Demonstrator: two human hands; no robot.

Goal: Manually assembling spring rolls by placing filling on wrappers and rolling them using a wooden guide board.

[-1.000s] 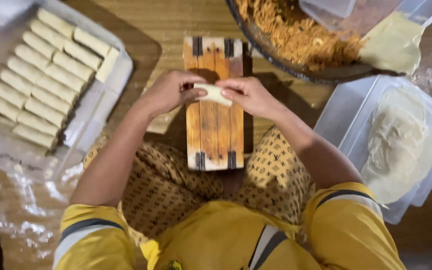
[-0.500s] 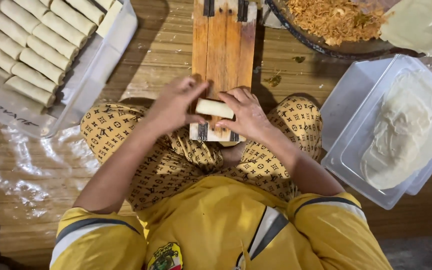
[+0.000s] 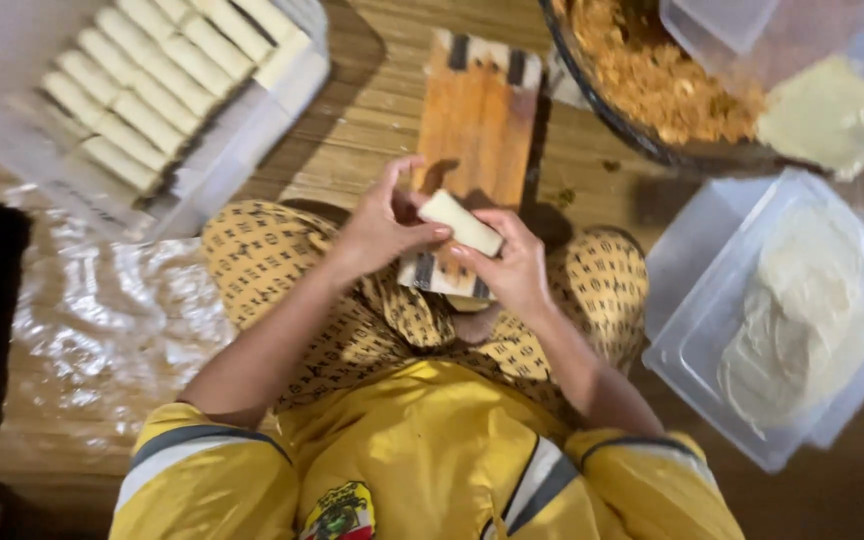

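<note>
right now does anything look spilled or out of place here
Mostly tidy. A few crumbs of filling lie on the floor beside the board, near the bowl. The rolls sit in neat rows in their tray, and both hands hold one roll intact.

A pale rolled wrapper held up between both hands

The roll (image 3: 462, 222) is a short, smooth, cream-white cylinder of thin dough, closed along its length and lying tilted, its upper end toward the left hand (image 3: 380, 225) and its lower end toward the right hand (image 3: 514, 268). Fingertips of both hands pinch it at the ends. It is lifted above the near end of the wooden board (image 3: 477, 120), over the person's lap.
</note>
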